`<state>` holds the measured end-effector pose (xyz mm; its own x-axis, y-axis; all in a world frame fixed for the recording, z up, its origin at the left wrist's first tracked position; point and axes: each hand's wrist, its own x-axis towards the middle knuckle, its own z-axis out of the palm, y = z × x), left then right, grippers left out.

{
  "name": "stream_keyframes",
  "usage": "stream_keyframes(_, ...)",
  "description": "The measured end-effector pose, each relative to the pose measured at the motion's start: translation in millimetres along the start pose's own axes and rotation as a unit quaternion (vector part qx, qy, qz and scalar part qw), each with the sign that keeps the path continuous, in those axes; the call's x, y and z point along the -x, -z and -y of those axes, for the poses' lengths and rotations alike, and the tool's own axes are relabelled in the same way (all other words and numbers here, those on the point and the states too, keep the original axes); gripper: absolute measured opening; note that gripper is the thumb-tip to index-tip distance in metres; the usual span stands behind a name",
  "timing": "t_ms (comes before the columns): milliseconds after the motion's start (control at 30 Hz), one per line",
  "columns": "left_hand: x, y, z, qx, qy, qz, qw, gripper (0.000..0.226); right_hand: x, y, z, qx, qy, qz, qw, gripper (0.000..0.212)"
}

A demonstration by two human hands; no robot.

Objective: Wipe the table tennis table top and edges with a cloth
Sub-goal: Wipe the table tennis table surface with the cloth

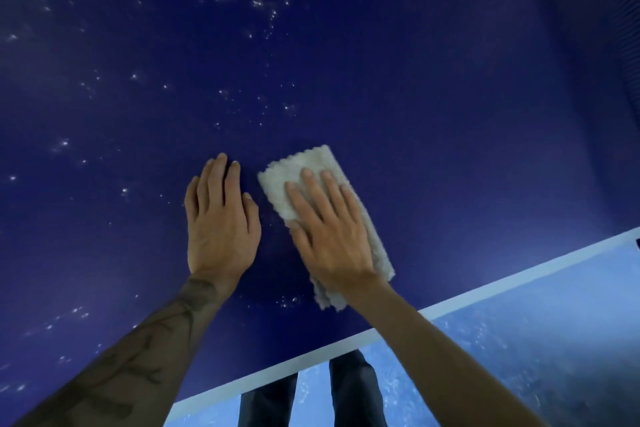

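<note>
Your bench, the dark blue table tennis top, fills most of the view. Below and to the right of it lies a pale blue speckled floor. Your left forearm, marked with dark tattoo lines, comes in from the lower left corner. A white stripe runs along the bench's near edge and crosses the lower right on a slant. Your legs, in dark trousers, show just below that stripe.

The cloth, folded, off-white and fluffy, lies flat on the bench a little right of centre, near the striped edge. Your right hand lies palm down on top of it, fingers straight and slightly spread, pressing rather than gripping. Cloth shows past the fingertips and again beside the wrist.

Your left hand rests flat on the bare bench just beside the cloth, apart from it, fingers straight and close together, holding nothing.

Small white specks dot the bench top. They may be dust or glints of light; the blur does not settle it.
</note>
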<state>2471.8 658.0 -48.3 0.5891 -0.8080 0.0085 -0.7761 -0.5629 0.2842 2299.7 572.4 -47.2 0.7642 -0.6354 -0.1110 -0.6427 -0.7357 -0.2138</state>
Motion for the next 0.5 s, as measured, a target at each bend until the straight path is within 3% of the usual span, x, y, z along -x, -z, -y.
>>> stream_keyframes(200, -1.1, -2.2, 1.8, -0.011, -0.002, 0.005, 1.000, 0.052, -69.8, 30.5, -54.5, -0.006, -0.220, -0.027, 0.975, 0.062)
stream_keyframes(267, -0.6, -3.0, 2.0, -0.011, -0.001, 0.007, 1.000, 0.053, -102.7, 29.6, -37.3, -0.028, -0.235, -0.041, 0.971, 0.063)
stream_keyframes(333, -0.6, -3.0, 1.2, -0.014, -0.003, 0.004, 1.000, 0.053, -111.9, 20.9, -8.1, -0.016, -0.158, -0.032, 0.987, 0.063)
stream_keyframes(433, -1.3, 0.4, -0.1, -0.019, -0.003, 0.005, 1.000, 0.052, -83.1, 9.5, 9.2, 0.019, 0.028, 0.010, 0.999, 0.061)
stream_keyframes(500, -2.6, 4.5, -1.1, 0.000, 0.001, 0.015, 1.000, 0.051, -72.5, 14.7, -16.5, 0.024, 0.046, 0.025, 0.998, 0.061)
